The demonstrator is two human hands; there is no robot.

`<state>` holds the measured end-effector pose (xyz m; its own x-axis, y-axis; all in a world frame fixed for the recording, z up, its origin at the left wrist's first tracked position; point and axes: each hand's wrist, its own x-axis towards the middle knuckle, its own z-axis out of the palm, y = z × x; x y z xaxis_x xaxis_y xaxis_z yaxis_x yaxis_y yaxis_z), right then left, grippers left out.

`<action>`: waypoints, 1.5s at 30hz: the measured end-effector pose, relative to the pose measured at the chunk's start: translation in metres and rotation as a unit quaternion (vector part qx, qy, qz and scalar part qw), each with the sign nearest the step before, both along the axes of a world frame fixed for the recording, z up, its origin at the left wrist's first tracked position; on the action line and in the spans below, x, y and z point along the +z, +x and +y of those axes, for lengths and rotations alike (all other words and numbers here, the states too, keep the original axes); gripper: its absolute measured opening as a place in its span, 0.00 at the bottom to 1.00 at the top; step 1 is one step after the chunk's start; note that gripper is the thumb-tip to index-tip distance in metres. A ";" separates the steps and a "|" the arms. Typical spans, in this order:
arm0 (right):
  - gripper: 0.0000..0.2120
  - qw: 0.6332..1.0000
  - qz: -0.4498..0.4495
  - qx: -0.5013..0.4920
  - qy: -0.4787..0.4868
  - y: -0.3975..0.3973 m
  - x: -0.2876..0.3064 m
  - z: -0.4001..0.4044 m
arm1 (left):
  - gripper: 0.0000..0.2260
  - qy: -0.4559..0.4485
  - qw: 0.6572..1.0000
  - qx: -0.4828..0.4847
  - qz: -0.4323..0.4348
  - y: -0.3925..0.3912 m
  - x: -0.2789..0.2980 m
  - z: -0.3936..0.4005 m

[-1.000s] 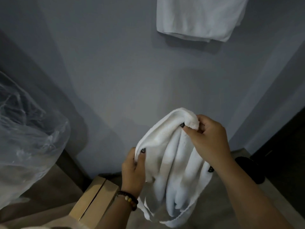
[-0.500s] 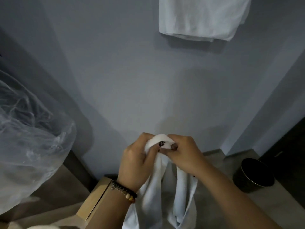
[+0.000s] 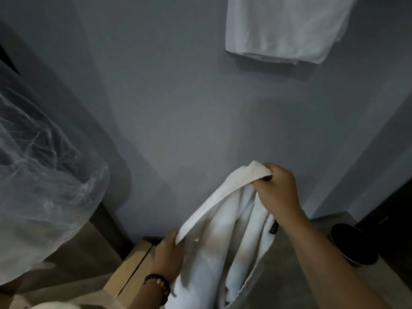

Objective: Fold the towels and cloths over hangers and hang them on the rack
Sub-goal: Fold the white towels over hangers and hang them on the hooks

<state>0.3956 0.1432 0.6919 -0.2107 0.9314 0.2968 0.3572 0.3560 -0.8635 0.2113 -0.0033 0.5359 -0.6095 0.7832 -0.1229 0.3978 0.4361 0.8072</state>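
Note:
A white towel hangs in folds in front of me, low and right of centre. My right hand pinches one top corner, held higher. Lower and to the left, my left hand grips the towel's upper edge, so that edge runs slanted between the hands. A small dark label shows on the towel's right side. Another white towel hangs folded against the grey wall at the top right; its hanger and the rack are out of view.
A clear plastic bag bulges at the left. A cardboard box sits below my left hand. A dark round bin stands on the floor at the right, near a dark doorway.
Half a second ago both hands met at one point on the towel. They have since moved apart: the right hand rose to the right, the left dropped lower left, stretching the edge.

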 end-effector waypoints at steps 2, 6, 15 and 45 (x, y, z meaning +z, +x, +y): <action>0.20 1.000 -0.010 -0.009 -0.003 0.005 -0.007 0.005 | 0.06 0.025 0.998 0.024 -0.044 0.003 0.001 0.002; 0.08 0.991 -0.118 0.055 -0.001 0.010 -0.028 0.003 | 0.08 0.108 0.993 0.037 -0.021 0.012 0.027 0.014; 0.31 0.933 -0.227 0.266 -0.083 -0.013 -0.082 -0.028 | 0.04 0.192 0.971 -0.144 0.011 0.036 0.083 0.030; 0.09 0.948 0.003 -0.127 -0.291 0.027 -0.065 0.005 | 0.08 0.199 0.880 0.098 -0.420 0.026 0.079 0.016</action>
<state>0.4222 0.1485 0.6269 0.0426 0.9584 -0.2822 0.3627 -0.2781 -0.8894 0.2376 0.0127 0.6153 -0.5624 0.7565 -0.3338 -0.4627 0.0466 0.8853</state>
